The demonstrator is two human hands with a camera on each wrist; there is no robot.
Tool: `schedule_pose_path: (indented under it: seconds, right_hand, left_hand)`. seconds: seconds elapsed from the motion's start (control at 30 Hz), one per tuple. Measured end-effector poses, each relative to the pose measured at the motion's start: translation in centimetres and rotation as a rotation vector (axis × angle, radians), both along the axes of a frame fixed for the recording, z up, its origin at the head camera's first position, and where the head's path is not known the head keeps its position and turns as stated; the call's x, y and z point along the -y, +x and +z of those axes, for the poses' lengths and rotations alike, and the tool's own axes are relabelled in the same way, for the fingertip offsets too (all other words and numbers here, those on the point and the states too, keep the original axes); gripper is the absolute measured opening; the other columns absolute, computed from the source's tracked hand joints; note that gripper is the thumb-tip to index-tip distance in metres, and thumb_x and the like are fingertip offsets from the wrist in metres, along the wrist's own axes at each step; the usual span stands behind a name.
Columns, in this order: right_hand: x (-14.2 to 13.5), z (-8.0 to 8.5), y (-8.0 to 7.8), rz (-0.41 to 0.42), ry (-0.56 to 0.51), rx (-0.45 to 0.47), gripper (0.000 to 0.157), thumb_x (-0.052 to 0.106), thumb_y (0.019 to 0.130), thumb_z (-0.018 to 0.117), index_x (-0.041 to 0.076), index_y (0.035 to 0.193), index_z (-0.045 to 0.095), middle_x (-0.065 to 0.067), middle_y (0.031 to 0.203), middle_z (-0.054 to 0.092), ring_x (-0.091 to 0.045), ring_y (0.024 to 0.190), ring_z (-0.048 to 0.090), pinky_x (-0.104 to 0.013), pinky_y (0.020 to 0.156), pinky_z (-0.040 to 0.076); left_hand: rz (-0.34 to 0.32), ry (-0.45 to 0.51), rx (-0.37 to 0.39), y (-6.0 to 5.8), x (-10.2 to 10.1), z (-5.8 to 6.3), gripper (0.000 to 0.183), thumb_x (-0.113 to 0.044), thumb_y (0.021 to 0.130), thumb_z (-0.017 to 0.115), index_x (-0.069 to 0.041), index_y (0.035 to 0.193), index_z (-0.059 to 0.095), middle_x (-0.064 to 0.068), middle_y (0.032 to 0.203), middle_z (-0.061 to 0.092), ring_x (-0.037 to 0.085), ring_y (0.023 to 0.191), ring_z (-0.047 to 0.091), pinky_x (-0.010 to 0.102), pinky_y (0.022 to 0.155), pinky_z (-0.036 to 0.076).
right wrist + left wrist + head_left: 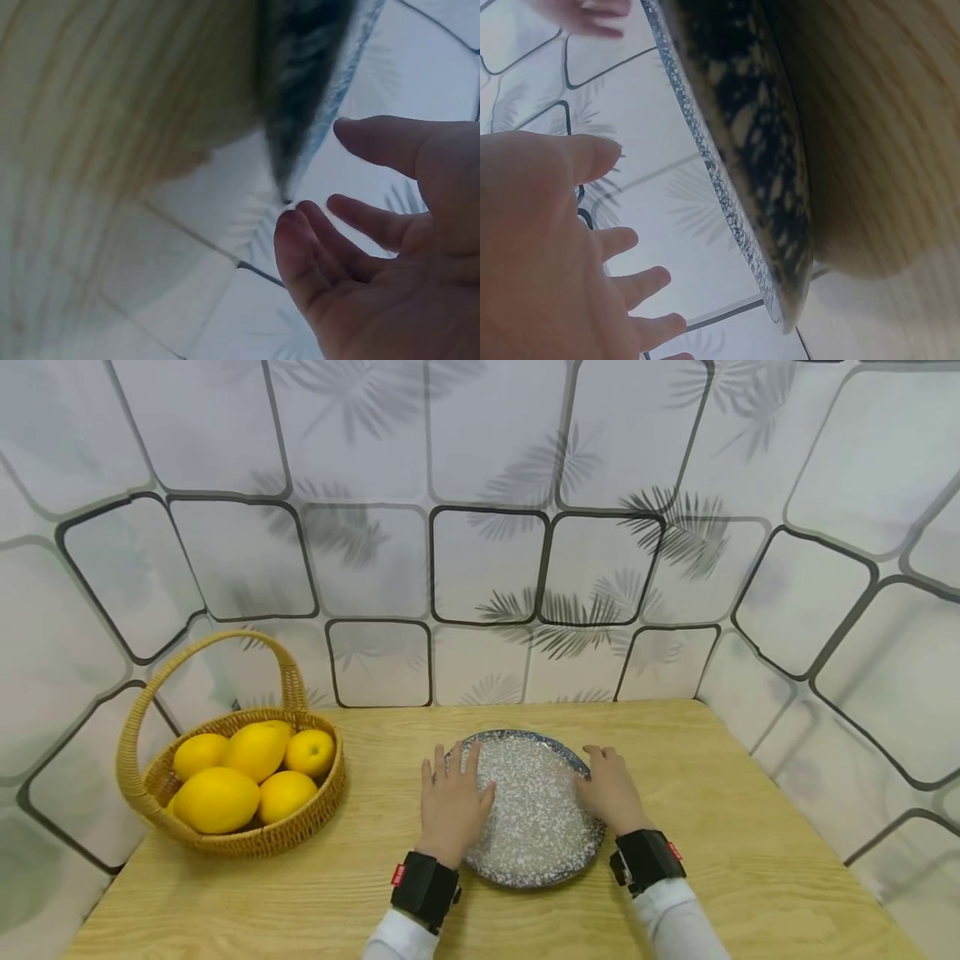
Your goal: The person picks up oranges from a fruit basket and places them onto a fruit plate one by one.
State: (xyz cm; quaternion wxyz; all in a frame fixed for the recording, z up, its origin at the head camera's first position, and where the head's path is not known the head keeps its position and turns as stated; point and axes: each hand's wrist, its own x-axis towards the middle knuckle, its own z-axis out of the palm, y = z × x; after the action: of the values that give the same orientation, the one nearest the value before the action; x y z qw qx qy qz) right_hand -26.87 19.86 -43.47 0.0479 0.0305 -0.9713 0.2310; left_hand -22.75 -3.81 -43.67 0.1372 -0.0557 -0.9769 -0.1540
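A round plate (528,814), speckled grey-white with a dark blue rim, lies on the wooden table. My left hand (450,810) is over its left edge, fingers straight and spread; in the left wrist view this hand (547,247) is apart from the dark speckled rim (757,142). At the plate's right edge is my right hand (611,789), holding nothing. The right wrist view shows its fingers loosely bent and the thumb apart, close to the blurred rim (304,82); whether a fingertip touches it I cannot tell.
To the left stands a wicker basket (262,843) with a tall arched handle (213,639), holding several yellow lemons (217,800). Patterned wall covering (487,564) encloses the wooden table (720,860) at the back and both sides.
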Motion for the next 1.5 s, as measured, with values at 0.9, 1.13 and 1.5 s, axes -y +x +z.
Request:
schedule_pose_path:
  seconds: [0.9,1.13,1.5]
  right_hand:
    - [-0.2,-0.6,-0.6,0.008,-0.088,0.096,0.03,0.007,0.095,0.063,-0.014,0.116,0.064,-0.027,0.104,0.07,-0.027,0.079,0.063,-0.041,0.07,0.053]
    - [-0.4,-1.0,-0.9,0.002,-0.084,0.111,0.03,0.009,0.095,0.064,-0.013,0.114,0.064,-0.024,0.101,0.07,-0.029,0.083,0.063,-0.043,0.073,0.054]
    - [-0.4,-0.9,-1.0,-0.007,-0.081,0.143,0.03,0.01,0.096,0.065,-0.012,0.116,0.062,-0.022,0.099,0.068,-0.026,0.08,0.06,-0.038,0.068,0.051]
  left_hand:
    - [0.03,-0.089,-0.018,-0.3,0.9,0.3,0.06,-0.041,0.102,0.058,-0.011,0.152,0.046,0.02,0.156,0.045,0.045,0.15,0.035,0.059,0.124,0.028]
    - [0.037,-0.184,-0.114,-1.2,3.9,1.6,0.056,-0.039,0.1,0.061,-0.011,0.147,0.052,0.019,0.15,0.052,0.044,0.146,0.04,0.058,0.123,0.03]
    - [0.168,-0.274,-0.286,-0.6,13.9,6.0,0.041,-0.025,0.095,0.07,0.002,0.124,0.062,0.028,0.116,0.065,0.047,0.112,0.058,0.058,0.099,0.046]
